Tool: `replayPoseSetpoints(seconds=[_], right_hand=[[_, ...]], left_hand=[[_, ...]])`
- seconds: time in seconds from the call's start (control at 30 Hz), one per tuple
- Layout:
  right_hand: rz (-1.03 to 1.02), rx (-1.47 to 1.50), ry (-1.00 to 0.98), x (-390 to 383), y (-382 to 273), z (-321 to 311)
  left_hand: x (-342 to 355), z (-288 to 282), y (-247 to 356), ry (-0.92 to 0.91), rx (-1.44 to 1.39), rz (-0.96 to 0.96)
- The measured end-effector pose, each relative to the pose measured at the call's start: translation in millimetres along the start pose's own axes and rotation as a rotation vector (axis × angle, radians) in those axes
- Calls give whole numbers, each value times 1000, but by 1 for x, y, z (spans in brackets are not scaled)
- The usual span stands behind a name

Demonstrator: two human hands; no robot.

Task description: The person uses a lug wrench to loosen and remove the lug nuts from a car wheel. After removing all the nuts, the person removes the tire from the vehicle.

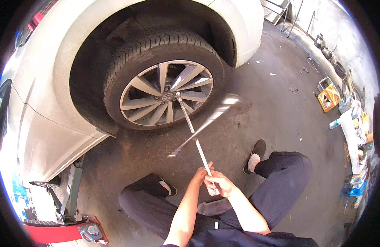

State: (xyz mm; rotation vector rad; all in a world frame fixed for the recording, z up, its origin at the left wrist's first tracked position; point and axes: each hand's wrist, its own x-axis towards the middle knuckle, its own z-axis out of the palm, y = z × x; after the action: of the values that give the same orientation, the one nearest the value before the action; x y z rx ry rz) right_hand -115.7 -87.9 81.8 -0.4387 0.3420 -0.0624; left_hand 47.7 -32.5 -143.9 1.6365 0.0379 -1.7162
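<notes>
- Your left forearm (183, 212) angles up from the lower edge, leaning rightward, and your left hand (201, 174) curls around the shaft of the cross wrench (202, 153), fingertips showing past its right side.
- Your right forearm (248, 213) slants up and leftward; your right hand (220, 184) closes about the near end of that shaft, just below the left, thumb laid across it.
- How firmly either hand squeezes, you cannot tell from here.
- The wrench stretches away from you, its far end at a bolt just beside the hub cap (168, 97) of the wheel (150, 111); its crossbar is blurred, well ahead of your hands.
- Both your arms reach forward between your bent legs (282, 181), hands together low in front of the white car (66, 53).
</notes>
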Motion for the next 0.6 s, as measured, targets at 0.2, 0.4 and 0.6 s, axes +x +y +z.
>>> replayPoseSetpoints(seconds=[0.2, 0.4, 0.6], right_hand=[[-29, -31, 160, -10, 4, -7], [-43, -141, 240, 5, 5, 21], [-101, -247, 356, 3, 11, 19]], left_hand=[[-90, 29, 36, 209, 472, 331], [-201, 7, 67, 581, 835, 444], [-257, 29, 54, 479, 974, 322]])
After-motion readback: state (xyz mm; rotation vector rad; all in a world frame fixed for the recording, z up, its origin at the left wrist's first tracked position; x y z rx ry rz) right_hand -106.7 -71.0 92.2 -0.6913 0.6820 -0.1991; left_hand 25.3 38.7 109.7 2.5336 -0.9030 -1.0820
